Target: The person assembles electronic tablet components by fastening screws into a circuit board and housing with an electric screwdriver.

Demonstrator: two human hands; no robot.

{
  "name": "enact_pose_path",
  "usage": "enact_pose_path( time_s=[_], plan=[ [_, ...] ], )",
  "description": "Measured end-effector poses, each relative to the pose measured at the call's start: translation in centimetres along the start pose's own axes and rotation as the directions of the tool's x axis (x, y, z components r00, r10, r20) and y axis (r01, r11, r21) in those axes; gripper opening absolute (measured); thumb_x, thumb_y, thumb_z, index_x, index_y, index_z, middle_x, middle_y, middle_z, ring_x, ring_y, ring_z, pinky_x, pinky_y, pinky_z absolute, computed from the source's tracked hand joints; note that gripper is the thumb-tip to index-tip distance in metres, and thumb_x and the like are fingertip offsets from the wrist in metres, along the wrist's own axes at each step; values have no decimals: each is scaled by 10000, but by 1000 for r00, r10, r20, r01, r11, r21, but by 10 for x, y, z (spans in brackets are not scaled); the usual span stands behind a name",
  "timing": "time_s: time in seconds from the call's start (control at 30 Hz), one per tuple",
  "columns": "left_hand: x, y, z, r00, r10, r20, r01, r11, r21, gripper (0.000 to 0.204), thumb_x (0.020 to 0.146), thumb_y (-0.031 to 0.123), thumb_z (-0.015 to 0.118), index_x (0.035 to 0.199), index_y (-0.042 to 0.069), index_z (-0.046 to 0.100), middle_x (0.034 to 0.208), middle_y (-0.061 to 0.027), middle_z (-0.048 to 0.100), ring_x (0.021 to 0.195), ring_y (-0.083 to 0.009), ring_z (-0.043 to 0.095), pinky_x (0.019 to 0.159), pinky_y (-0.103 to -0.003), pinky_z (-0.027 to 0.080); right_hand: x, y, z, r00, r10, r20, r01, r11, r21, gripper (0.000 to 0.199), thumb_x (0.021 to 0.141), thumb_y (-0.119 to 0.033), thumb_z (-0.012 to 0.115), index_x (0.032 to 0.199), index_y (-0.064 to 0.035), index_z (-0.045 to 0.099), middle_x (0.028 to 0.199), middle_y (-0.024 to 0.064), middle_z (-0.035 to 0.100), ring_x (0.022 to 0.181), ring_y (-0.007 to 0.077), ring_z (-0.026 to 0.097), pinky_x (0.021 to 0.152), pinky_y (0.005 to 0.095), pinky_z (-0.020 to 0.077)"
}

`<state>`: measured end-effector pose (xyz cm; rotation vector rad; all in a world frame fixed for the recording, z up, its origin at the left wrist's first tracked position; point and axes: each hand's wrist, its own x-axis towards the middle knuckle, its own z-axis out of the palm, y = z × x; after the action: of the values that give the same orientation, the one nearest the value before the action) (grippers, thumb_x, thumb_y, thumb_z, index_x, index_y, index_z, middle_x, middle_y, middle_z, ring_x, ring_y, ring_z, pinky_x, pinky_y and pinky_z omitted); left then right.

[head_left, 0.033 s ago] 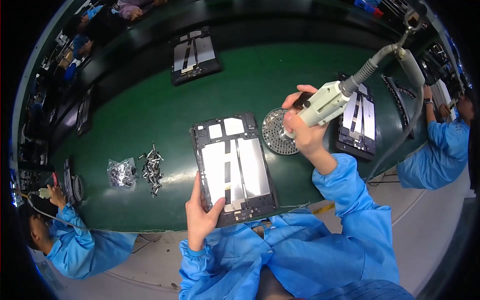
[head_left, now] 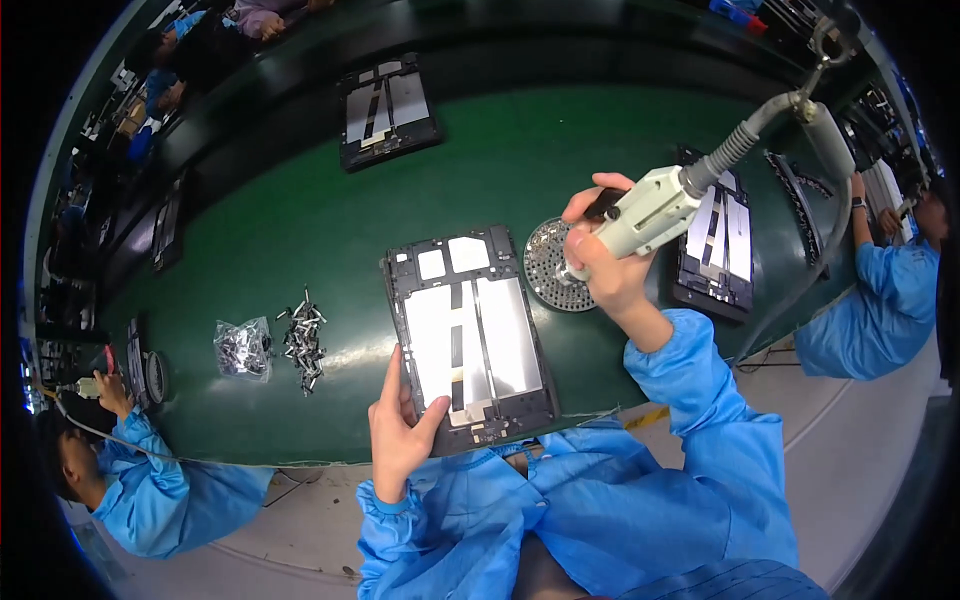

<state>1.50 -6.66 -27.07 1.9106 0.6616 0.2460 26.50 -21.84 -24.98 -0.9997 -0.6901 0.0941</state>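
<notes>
An opened tablet (head_left: pixel 428 330) with silver inner plates and a black frame lies in front of me at the green bench's near edge. My left hand (head_left: pixel 402 435) grips its lower left side, the thumb resting on the inner face and the fingers along the edge. In my right hand (head_left: pixel 615 275) is a pale electric screwdriver (head_left: pixel 652 212), fingers wrapped around its front end. Its tip points down at a round perforated screw tray (head_left: pixel 545 262) right of the tablet. Whether a screw sits on the tip is hidden by my fingers.
More opened tablets lie at the back (head_left: pixel 388 112) and right (head_left: pixel 715 250). On the left are a clear bag (head_left: pixel 243 350) of small parts and a heap of small metal parts (head_left: pixel 303 345). A cable (head_left: pixel 845 220) hangs at right. Co-workers in blue sit on both sides.
</notes>
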Motion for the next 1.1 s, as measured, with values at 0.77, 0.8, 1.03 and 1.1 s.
enact_pose_path(
  time_s=[0.77, 0.8, 1.03, 1.1],
  plan=[
    [13, -3, 16, 962, 85, -259, -34, 980, 195, 261, 859, 63, 594, 1096, -44, 577, 481, 2, 395, 425, -42, 351, 413, -231, 256, -4, 23, -1, 997, 61, 53, -61, 998, -1, 491, 770, 60, 559, 1233, -5, 410, 935, 112, 567, 688, 56, 491, 621, 188, 413],
    [13, -3, 16, 962, 94, -255, -44, 980, 195, 258, 859, 63, 596, 1093, -45, 578, 487, 0, 406, 427, -42, 357, 412, -230, 260, -4, 23, -1, 997, 62, 52, -62, 998, -2, 491, 770, 60, 559, 1233, -5, 410, 935, 112, 567, 688, 56, 491, 621, 188, 413],
    [13, -1, 15, 964, 102, -244, -50, 977, 208, 256, 859, 63, 605, 1090, -45, 580, 497, -2, 431, 431, -43, 377, 413, -223, 272, 2, 18, -3, 980, 40, 194, -28, 998, -65, 451, 759, 57, 555, 1191, -18, 454, 929, 102, 582, 690, 68, 512, 622, 207, 428],
    [13, 0, 15, 965, 98, -245, -50, 979, 196, 258, 858, 64, 607, 1091, -45, 580, 501, -3, 436, 433, -43, 381, 414, -221, 278, 10, 15, -3, 967, 46, 251, -25, 996, -90, 417, 752, 50, 557, 1157, -21, 487, 923, 95, 590, 698, 83, 528, 625, 219, 439]
  ],
)
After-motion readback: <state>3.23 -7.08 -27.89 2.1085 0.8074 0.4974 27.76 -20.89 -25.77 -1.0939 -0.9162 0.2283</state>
